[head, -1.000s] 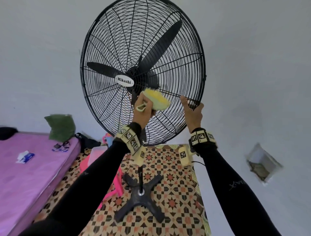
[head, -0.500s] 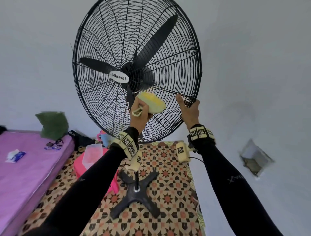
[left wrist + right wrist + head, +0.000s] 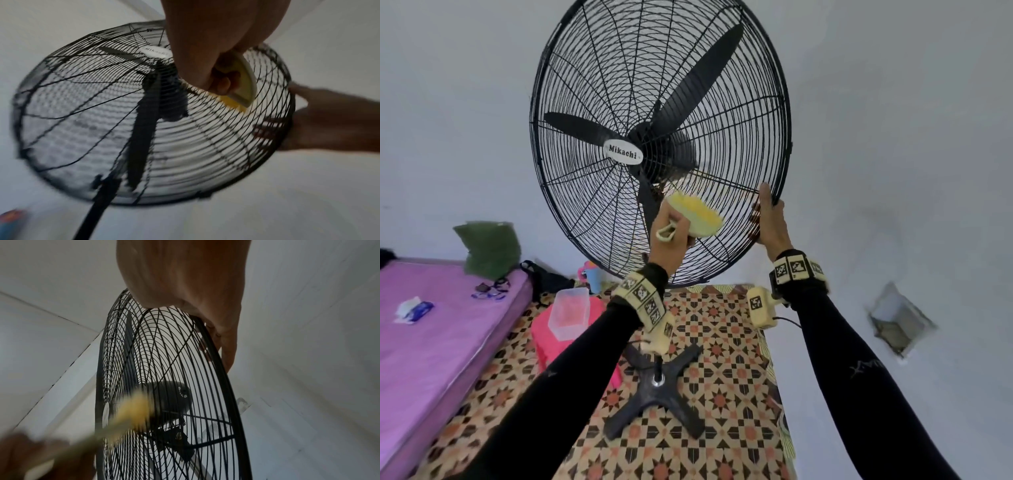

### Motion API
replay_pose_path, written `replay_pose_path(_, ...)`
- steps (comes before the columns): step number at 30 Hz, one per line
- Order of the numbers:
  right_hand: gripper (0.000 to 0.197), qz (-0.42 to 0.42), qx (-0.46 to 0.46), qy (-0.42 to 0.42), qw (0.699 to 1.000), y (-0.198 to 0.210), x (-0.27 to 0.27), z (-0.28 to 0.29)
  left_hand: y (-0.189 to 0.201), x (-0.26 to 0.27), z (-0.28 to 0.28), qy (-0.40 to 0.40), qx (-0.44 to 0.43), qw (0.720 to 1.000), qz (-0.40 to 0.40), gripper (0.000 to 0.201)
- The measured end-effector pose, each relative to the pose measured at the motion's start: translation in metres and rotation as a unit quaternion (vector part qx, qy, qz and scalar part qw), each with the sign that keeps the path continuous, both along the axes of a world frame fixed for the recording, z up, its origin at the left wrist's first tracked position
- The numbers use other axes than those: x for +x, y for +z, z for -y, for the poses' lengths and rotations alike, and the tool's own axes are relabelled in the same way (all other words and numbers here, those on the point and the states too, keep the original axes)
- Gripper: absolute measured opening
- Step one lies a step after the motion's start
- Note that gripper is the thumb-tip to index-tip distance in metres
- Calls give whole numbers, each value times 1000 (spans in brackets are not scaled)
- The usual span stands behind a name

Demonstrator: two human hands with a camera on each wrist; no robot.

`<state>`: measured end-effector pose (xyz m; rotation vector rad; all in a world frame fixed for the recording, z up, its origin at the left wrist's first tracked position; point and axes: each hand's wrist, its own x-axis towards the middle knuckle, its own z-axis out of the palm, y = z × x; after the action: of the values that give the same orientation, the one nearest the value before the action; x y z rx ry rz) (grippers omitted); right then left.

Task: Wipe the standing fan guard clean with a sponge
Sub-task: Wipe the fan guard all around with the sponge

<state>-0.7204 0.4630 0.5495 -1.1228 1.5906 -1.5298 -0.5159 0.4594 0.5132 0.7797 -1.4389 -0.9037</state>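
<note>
A black wire fan guard [image 3: 726, 89] with a white Mikachi badge [image 3: 624, 153] stands tall before a pale wall. My left hand [image 3: 671, 236] grips a yellow sponge [image 3: 697, 213] with a cream handle and holds it against the lower middle of the guard. The left wrist view shows that sponge [image 3: 239, 91] pressed on the wires below the hub. My right hand [image 3: 770, 219] grips the guard's rim at the lower right, thumb up along the rim. In the right wrist view its fingers [image 3: 222, 331] curl round the rim of the fan guard [image 3: 218, 369], and the sponge [image 3: 133, 407] is a yellow blur.
The fan's black cross base [image 3: 657, 387] stands on a patterned floor mat [image 3: 729, 383]. A pink bed [image 3: 431, 342] lies at the left. A pink stool with a clear tub [image 3: 570, 311] sits beside the base. A wall recess [image 3: 899, 318] is at the right.
The view has shifted a little against the fan. The sponge has slid slightly down and to the right on the guard. My right hand keeps its hold on the rim.
</note>
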Motion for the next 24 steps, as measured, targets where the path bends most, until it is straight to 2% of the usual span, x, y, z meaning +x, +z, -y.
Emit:
replay_pose_path(3,131,2,-5,2,1000,2,2,-1,-24,21,-11,22,37,999,29,6)
replay_pose_path(6,127,0,-21,-8,1000,7,7,-3,12,20,-10,3,15,1000,27,7)
replay_pose_path(8,126,9,-15,-7,1000,6,8,-2,44,3,-9,-21,-35,999,10,6)
replay_pose_path(10,123,26,-15,5,1000,4,4,0,61,-19,-10,-34,-50,998,-2,5)
replay_pose_path(12,119,43,-9,18,999,-10,-7,10,47,-31,-14,-24,-48,999,4,11)
replay_pose_path(15,125,52,6,29,998,-31,-24,27,-15,-18,-26,-4,4,999,38,9)
replay_pose_path(17,126,52,12,38,998,-25,-22,22,-44,1,-33,23,45,997,57,19)
replay_pose_path(18,122,57,13,41,997,-20,-18,17,-44,7,-34,32,52,996,58,17)
replay_pose_path(21,96,70,9,47,996,1,0,-3,-4,3,-33,20,21,998,59,16)
replay_pose_path(24,81,83,8,53,995,5,3,-8,43,-17,-30,8,-32,998,45,9)
